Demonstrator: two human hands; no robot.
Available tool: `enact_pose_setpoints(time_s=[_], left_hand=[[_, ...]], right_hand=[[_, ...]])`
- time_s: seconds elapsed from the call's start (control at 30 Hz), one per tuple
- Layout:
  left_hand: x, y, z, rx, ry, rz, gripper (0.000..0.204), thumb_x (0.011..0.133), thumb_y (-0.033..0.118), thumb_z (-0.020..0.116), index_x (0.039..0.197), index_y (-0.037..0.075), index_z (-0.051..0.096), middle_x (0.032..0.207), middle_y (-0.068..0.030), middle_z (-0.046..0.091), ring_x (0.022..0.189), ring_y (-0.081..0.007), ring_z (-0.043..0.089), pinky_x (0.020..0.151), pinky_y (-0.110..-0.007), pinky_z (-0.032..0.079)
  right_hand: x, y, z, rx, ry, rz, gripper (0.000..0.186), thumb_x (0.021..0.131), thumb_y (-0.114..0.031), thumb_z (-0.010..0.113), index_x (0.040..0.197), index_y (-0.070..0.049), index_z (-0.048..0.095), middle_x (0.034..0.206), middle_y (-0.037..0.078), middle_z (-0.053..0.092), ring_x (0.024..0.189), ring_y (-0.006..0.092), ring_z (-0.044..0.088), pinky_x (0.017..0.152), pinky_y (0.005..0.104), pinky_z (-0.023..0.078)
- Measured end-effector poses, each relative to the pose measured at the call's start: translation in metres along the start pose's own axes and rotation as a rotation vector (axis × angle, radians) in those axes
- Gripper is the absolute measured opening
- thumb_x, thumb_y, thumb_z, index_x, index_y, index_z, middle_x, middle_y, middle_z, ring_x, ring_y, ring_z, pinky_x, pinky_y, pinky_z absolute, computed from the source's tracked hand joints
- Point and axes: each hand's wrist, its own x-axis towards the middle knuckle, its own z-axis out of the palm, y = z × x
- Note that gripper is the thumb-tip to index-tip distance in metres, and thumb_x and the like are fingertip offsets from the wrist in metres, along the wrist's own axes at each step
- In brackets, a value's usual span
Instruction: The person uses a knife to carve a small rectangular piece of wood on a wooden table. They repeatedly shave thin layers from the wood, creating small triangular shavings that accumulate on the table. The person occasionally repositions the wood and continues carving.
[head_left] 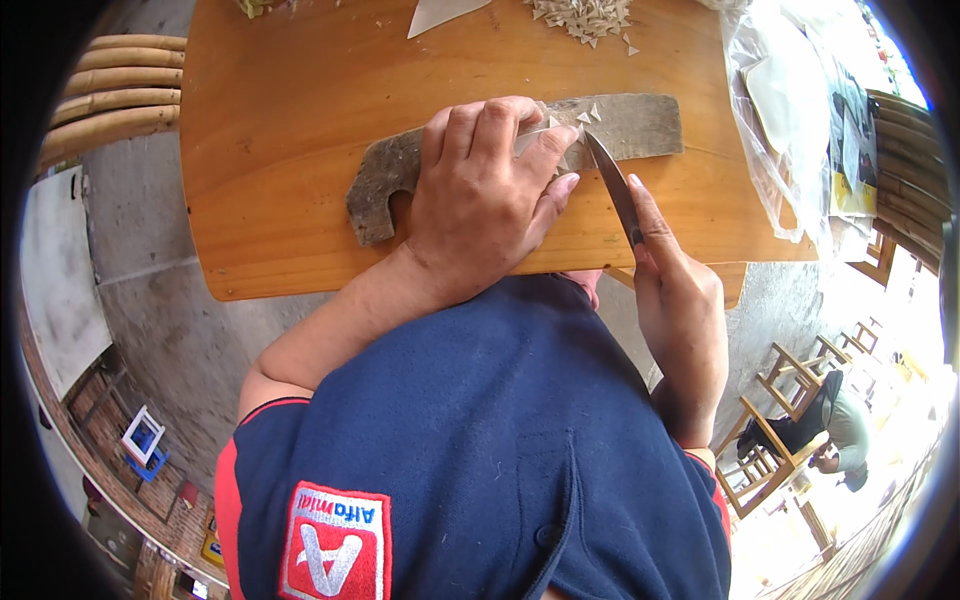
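A worn grey wooden board point(640, 125), hooked at its left end, lies across the wooden table near its front edge. My left hand point(480, 190) rests over the middle of it, fingers bent and pressing down on a thin pale strip point(533, 136) that is mostly covered by the fingers. In my right hand point(682, 310) is a knife point(615, 190), gripped by the handle with the index finger stretched along it. The blade's tip touches down on the board just right of my left fingertips. Several small pale triangles point(585, 116) lie around the tip.
A heap of similar small triangles point(588, 14) and a larger pale sheet point(440, 12) sit at the table's point(290, 160) far side. Clear plastic bags point(775, 130) hang over the right edge. Bamboo seating point(125, 90) stands at left; a person point(850, 425) bends among wooden chairs at right.
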Motion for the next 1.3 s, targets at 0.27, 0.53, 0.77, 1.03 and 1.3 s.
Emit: enact_pose_setpoints(time_s=[0.27, 0.53, 0.77, 1.03, 1.3], left_hand=[[0.001, 0.001, -0.001, -0.014, 0.008, -0.017, 0.037, 0.089, 0.027, 0.077, 0.125, 0.019, 0.073, 0.12, -0.0059, 0.061, 0.108, -0.024, 0.054, 0.095, -0.039, 0.041], [-0.004, -0.002, 0.003, -0.075, 0.063, 0.021, 0.024, 0.087, 0.023, 0.075, 0.108, 0.012, 0.078, 0.118, -0.0081, 0.063, 0.112, -0.0253, 0.057, 0.099, -0.044, 0.042], [-0.003, -0.003, 0.001, -0.073, 0.08, 0.02, 0.027, 0.084, 0.016, 0.079, 0.111, 0.017, 0.08, 0.117, -0.0062, 0.066, 0.106, -0.0235, 0.058, 0.091, -0.039, 0.043], [-0.002, -0.003, 0.0, -0.095, 0.096, 0.021, 0.026, 0.083, 0.014, 0.079, 0.108, 0.015, 0.081, 0.116, -0.0066, 0.067, 0.105, -0.024, 0.059, 0.09, -0.039, 0.043], [-0.002, -0.003, 0.0, -0.119, 0.097, 0.008, 0.026, 0.082, 0.012, 0.078, 0.108, 0.014, 0.081, 0.116, -0.0069, 0.067, 0.105, -0.0242, 0.059, 0.091, -0.04, 0.044]], right_hand=[[-0.004, -0.002, -0.004, -0.034, -0.021, -0.024, 0.066, 0.093, 0.008, 0.06, 0.152, -0.023, 0.055, 0.103, 0.027, 0.071, 0.085, 0.0407, 0.074, 0.073, 0.0458, 0.055], [0.009, 0.009, -0.013, -0.159, -0.07, -0.137, 0.065, 0.094, 0.007, 0.06, 0.152, -0.021, 0.055, 0.094, 0.023, 0.072, 0.079, 0.0357, 0.074, 0.073, 0.0447, 0.056], [0.015, 0.011, -0.011, -0.211, -0.084, -0.186, 0.067, 0.091, 0.008, 0.061, 0.152, -0.02, 0.056, 0.087, 0.021, 0.071, 0.075, 0.0331, 0.073, 0.07, 0.0438, 0.056], [0.018, 0.016, -0.015, -0.331, -0.042, -0.271, 0.083, 0.082, 0.006, 0.065, 0.155, -0.03, 0.051, 0.061, 0.006, 0.05, 0.052, 0.0209, 0.056, 0.055, 0.0403, 0.052], [0.023, 0.009, -0.024, -0.384, -0.103, -0.27, 0.068, 0.09, 0.005, 0.062, 0.151, -0.025, 0.057, 0.067, 0.012, 0.058, 0.056, 0.0268, 0.061, 0.057, 0.0445, 0.05]])
